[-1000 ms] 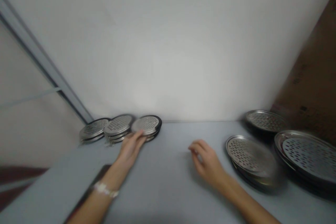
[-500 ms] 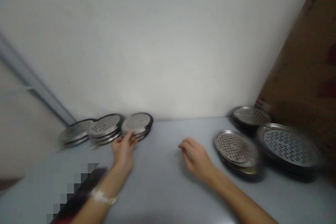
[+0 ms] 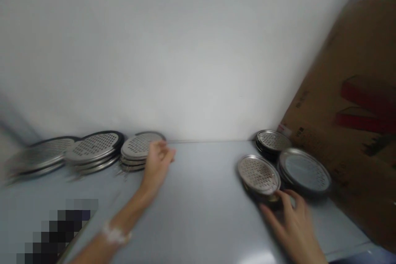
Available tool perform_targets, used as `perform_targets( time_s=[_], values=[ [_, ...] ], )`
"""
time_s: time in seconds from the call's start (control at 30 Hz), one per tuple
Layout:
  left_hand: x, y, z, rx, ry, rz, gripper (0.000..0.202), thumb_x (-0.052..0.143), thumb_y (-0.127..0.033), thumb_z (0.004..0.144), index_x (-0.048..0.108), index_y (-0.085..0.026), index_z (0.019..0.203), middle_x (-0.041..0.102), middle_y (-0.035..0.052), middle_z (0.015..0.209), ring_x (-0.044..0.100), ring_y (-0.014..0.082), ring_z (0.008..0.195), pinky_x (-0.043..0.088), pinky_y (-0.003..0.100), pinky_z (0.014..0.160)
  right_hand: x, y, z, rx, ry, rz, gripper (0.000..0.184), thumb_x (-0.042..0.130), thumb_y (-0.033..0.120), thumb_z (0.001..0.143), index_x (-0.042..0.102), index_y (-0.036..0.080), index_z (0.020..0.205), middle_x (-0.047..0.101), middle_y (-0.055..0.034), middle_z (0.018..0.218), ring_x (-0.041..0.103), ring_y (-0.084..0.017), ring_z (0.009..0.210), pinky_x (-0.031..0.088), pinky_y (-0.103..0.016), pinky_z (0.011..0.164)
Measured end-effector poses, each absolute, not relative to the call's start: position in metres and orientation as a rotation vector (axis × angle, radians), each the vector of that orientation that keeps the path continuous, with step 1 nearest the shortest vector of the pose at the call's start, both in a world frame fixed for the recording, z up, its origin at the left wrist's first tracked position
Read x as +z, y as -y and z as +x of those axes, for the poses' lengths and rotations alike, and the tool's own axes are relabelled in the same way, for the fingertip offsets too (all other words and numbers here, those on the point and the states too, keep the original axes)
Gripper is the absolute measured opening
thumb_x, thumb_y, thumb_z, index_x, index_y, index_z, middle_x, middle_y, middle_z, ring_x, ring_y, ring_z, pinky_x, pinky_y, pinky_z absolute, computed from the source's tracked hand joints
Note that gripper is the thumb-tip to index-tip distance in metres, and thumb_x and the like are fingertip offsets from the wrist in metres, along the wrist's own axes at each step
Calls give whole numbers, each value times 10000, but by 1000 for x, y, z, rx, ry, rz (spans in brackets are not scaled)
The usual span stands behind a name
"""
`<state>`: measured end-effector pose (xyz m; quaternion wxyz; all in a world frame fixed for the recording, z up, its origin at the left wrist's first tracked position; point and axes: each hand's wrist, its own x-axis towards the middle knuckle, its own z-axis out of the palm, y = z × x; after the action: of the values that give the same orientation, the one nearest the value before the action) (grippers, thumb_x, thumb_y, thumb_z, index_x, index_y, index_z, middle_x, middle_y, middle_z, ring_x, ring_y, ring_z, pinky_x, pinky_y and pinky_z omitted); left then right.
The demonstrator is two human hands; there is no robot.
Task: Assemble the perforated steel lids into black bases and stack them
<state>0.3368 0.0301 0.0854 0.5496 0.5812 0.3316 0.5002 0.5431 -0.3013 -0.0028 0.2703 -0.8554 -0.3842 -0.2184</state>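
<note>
My left hand, with a pale band at the wrist, hovers at the right edge of a stack of round perforated metal plates. Its fingers are loosely curled, thumb apart, and nothing shows in them. On the right, the thumb and fingers of my right hand are spread at the near edge of another stack. That stack has a silver perforated plate on top and darker pieces below. The fingertips reach its rim; whether they touch it I cannot tell.
Two more stacks of perforated plates, one in the middle and one farther left, stand along the white wall. At right are a small dark-rimmed stack, a larger one and a cardboard box. All rest on a grey table.
The view has turned right. My left hand has come off the front of its stack to the right edge. My right hand has moved right to the perforated plates, its fingers spreading.
</note>
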Motion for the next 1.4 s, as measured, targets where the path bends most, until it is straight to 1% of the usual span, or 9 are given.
perform_targets(
  time_s=[0.2, 0.47, 0.6, 0.7, 0.8, 0.93, 1.17, 1.3, 1.4],
  values=[
    [56, -32, 340, 1043, -740, 1498, 428, 722, -319, 672, 487, -216, 1014, 576, -66, 768, 612, 127, 573, 480, 258, 585, -7, 286, 545, -372, 1029, -2218, 419, 595, 549, 903, 542, 231, 1171, 507, -138, 1225, 603, -338, 1082, 519, -552, 937],
    [35, -30, 331, 812, -763, 1690, 299, 638, -307, 785, 520, -211, 1042, 632, -19, 797, 634, 166, 616, 468, 280, 599, 13, 228, 526, -141, 1404, -2074, 367, 663, 449, 899, 572, 240, 1186, 567, -114, 1208, 621, -290, 1080, 542, -461, 933],
    [29, -26, 329, 735, -787, 1766, 310, 636, -277, 825, 570, -202, 1118, 702, 32, 861, 662, 199, 707, 484, 300, 685, 31, 192, 515, 153, 1624, -1868, 161, 469, 313, 1018, 587, 254, 1110, 579, -83, 1182, 620, -220, 1088, 533, -378, 968],
    [27, -27, 326, 699, -835, 1803, 286, 609, -202, 830, 628, -198, 1116, 718, 44, 838, 671, 218, 743, 485, 302, 710, 33, 159, 517, 180, 1612, -1764, 208, 413, 199, 1002, 564, 235, 1140, 593, -79, 1156, 619, -203, 1080, 522, -372, 991],
    [31, -36, 320, 664, -885, 1893, 241, 576, -142, 827, 695, -209, 1025, 744, 56, 851, 686, 236, 802, 487, 308, 764, 25, 132, 529, 139, 1548, -1765, 292, 425, 109, 905, 575, 214, 1133, 614, -81, 1149, 613, -208, 1100, 504, -404, 1014],
    [40, -53, 308, 716, -1002, 1973, 283, 573, -64, 774, 735, -244, 922, 773, 55, 909, 696, 250, 902, 476, 303, 845, 13, 117, 547, 118, 1457, -1820, 276, 460, 154, 864, 606, 209, 1092, 682, -70, 1071, 645, -226, 1029, 523, -439, 964],
    [44, -67, 295, 737, -1167, 2071, 336, 570, 34, 678, 727, -244, 780, 747, 63, 796, 685, 278, 862, 463, 313, 854, 15, 132, 566, 107, 1289, -1915, 276, 495, 330, 891, 658, 185, 1060, 739, -89, 987, 670, -228, 804, 548, -390, 760],
    [43, -57, 297, 735, -1236, 2172, 245, 575, 8, 734, 686, -211, 723, 694, 116, 779, 661, 337, 917, 446, 393, 914, 23, 137, 571, 69, 1230, -1925, 307, 499, 370, 887, 687, 186, 1045, 751, -96, 983, 676, -235, 804, 540, -388, 768],
    [47, -41, 303, 744, -1211, 2492, 168, 560, -99, 857, 704, -186, 849, 687, 163, 915, 616, 356, 1037, 428, 439, 968, 26, 136, 568, 51, 1216, -1910, 313, 505, 379, 882, 704, 192, 1036, 760, -91, 970, 683, -238, 817, 546, -394, 795]
  ],
)
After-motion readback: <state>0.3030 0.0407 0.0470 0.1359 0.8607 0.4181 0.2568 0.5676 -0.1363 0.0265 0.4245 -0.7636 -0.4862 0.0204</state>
